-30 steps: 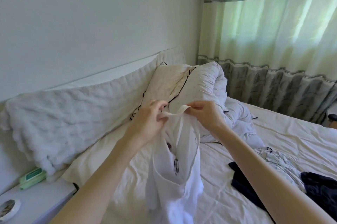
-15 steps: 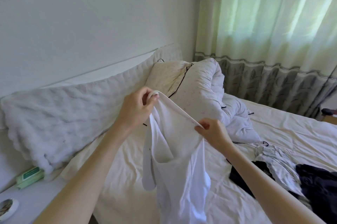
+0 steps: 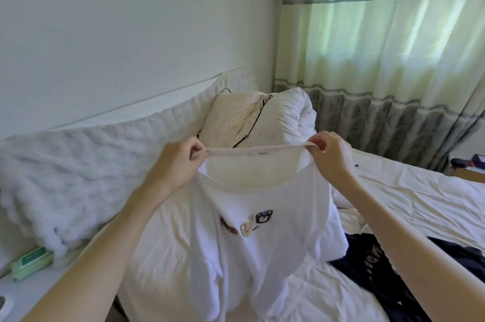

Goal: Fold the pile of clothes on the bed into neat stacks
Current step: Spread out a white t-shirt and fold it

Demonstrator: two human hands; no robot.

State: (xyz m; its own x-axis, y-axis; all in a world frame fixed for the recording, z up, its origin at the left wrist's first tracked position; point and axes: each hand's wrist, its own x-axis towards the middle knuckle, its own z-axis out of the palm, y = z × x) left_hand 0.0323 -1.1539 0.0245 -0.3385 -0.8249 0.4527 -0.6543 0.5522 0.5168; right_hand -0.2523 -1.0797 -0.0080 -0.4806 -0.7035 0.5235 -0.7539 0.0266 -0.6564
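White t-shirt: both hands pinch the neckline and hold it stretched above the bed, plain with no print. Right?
Not quite. The head view shows the white t-shirt has a bear print on its chest. The left hand and right hand do pinch the neckline stretched above the bed.

Only the person's two arms and hands come into the head view. Both forearms are bare from the lower edge of the view up to the wrists, with no sleeve or cuff showing on either. The left hand (image 3: 176, 164) and the right hand (image 3: 331, 156) are bare too; the visible fingers and wrists carry no ring, watch or band.
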